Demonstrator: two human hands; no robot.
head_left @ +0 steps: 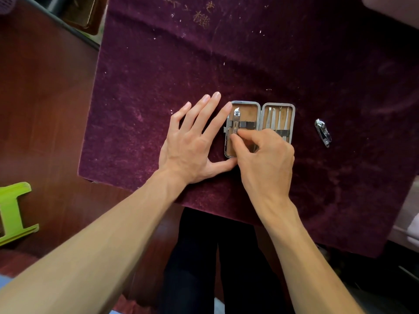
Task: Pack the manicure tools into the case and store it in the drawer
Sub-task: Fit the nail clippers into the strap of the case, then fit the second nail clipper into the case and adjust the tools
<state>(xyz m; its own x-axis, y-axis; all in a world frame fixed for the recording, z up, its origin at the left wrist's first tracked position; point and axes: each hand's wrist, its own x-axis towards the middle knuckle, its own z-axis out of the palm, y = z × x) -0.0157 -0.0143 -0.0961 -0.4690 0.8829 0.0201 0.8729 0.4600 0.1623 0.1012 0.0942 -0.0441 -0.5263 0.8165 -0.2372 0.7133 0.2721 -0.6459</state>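
Grip of the right hand (264, 155) pinches the nail clipper (236, 120) strapped in the left half of the open case (251, 113) on the table (158, 75). Left of the case, the left hand (192, 143) lies flat, fingers spread, touching its rim. A second clipper (323, 132) lies right of it.

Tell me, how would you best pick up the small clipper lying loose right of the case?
I'd pinch the loose clipper across its long edges at mid-body, coming straight down: it lies flat on the cloth, slim, apart from the case, both edges free.
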